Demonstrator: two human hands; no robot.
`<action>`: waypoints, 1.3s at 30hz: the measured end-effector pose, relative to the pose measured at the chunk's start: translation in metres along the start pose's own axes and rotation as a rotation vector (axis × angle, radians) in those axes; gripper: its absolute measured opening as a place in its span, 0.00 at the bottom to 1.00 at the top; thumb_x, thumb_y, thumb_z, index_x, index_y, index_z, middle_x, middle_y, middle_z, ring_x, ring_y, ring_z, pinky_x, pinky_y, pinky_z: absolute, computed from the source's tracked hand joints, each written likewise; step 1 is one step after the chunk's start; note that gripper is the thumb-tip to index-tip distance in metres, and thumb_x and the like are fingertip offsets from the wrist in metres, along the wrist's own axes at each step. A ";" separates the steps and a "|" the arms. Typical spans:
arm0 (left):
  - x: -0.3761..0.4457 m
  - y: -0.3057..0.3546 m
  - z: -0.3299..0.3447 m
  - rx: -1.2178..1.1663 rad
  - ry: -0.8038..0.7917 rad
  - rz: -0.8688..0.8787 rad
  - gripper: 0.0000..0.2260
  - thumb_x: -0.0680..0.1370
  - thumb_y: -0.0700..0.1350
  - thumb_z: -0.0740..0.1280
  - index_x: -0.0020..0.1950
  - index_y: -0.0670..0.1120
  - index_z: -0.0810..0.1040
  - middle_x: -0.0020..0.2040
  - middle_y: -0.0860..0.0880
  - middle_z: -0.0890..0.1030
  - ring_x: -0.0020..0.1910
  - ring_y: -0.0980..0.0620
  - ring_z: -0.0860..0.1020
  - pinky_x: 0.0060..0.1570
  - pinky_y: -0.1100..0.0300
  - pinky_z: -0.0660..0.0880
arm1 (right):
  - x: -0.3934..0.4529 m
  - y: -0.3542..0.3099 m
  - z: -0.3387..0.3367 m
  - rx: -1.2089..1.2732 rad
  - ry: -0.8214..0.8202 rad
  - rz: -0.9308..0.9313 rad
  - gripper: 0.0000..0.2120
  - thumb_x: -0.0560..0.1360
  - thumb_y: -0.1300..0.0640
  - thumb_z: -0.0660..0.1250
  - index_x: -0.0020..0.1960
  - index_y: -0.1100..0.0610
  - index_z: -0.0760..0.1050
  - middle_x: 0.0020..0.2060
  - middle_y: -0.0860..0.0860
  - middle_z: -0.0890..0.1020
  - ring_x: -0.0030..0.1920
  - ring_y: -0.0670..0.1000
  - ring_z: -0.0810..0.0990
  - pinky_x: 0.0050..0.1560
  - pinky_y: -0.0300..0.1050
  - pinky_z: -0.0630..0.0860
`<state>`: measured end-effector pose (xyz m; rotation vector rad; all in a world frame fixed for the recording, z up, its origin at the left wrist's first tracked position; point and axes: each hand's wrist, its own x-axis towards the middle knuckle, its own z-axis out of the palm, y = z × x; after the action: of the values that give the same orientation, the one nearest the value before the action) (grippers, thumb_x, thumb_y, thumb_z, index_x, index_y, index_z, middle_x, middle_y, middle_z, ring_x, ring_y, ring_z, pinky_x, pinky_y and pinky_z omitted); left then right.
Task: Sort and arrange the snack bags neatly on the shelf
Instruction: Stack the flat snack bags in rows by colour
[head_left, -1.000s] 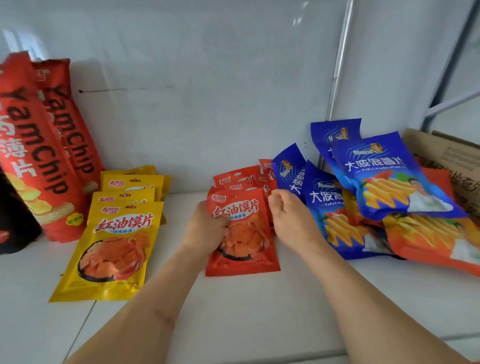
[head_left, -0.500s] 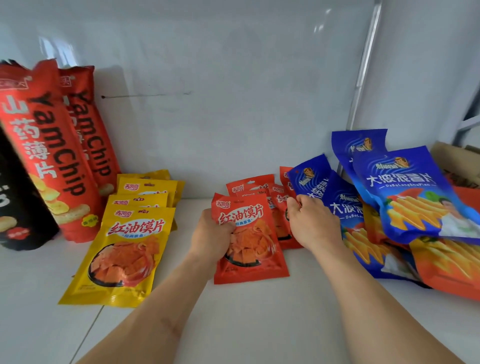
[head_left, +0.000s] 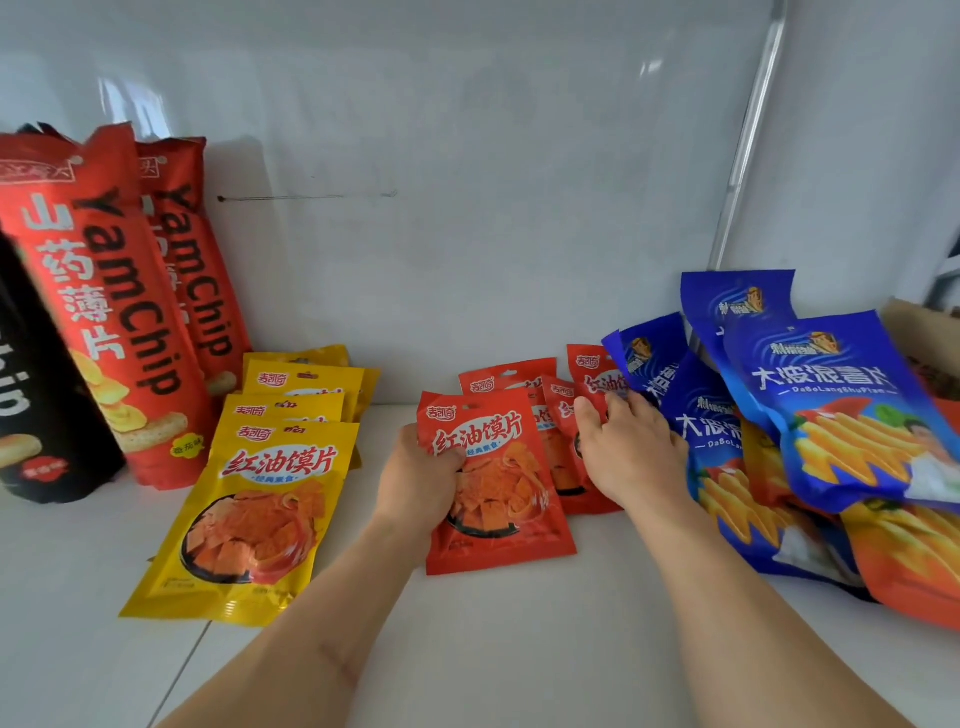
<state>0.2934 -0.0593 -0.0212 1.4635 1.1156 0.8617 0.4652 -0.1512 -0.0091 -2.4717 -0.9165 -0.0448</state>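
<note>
Up front, the white shelf (head_left: 519, 649) lies bare from the packets to its near edge, and bare strips separate the groups; the white back wall (head_left: 467, 234) closes the rear. The left hand (head_left: 415, 483) grips the left edge of the front red packet (head_left: 498, 483), which lies flat mid-shelf, thumb on its face. The right hand (head_left: 631, 457) presses down on the red packets behind (head_left: 566, 415), fingers curled at their tops; whether it grasps one, I cannot tell. At least four red packets show in all. Left of them, four yellow packets (head_left: 260, 499) overlap in a row toward the wall. Farther left stand two tall red chip bags (head_left: 104, 312) and one black bag (head_left: 36, 389). On the right, four blue bags (head_left: 852, 410) pile over orange ones (head_left: 914, 561), beside a cardboard box (head_left: 919, 327) at the shelf's right edge.
</note>
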 end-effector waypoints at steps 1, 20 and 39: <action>0.000 0.000 -0.001 -0.005 0.005 -0.002 0.11 0.80 0.48 0.69 0.60 0.54 0.72 0.55 0.50 0.83 0.51 0.47 0.83 0.55 0.44 0.81 | 0.001 -0.001 0.002 -0.008 -0.031 0.009 0.31 0.81 0.36 0.43 0.77 0.52 0.59 0.77 0.52 0.61 0.76 0.55 0.58 0.73 0.58 0.54; 0.008 -0.003 -0.003 -0.044 0.068 0.005 0.06 0.81 0.43 0.67 0.57 0.50 0.75 0.44 0.50 0.83 0.39 0.49 0.81 0.50 0.44 0.82 | 0.009 0.015 0.001 -0.062 -0.121 0.057 0.26 0.81 0.41 0.54 0.74 0.53 0.63 0.71 0.56 0.68 0.70 0.61 0.68 0.66 0.59 0.67; 0.014 -0.003 -0.006 -0.358 0.122 -0.130 0.04 0.81 0.44 0.68 0.55 0.49 0.78 0.50 0.47 0.86 0.47 0.45 0.85 0.49 0.45 0.83 | 0.005 0.018 -0.005 0.131 -0.198 0.081 0.41 0.71 0.27 0.59 0.75 0.51 0.61 0.71 0.53 0.71 0.70 0.60 0.69 0.68 0.61 0.67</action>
<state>0.2914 -0.0437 -0.0234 1.0446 1.0686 1.0105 0.4804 -0.1623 -0.0119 -2.4186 -0.8682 0.2841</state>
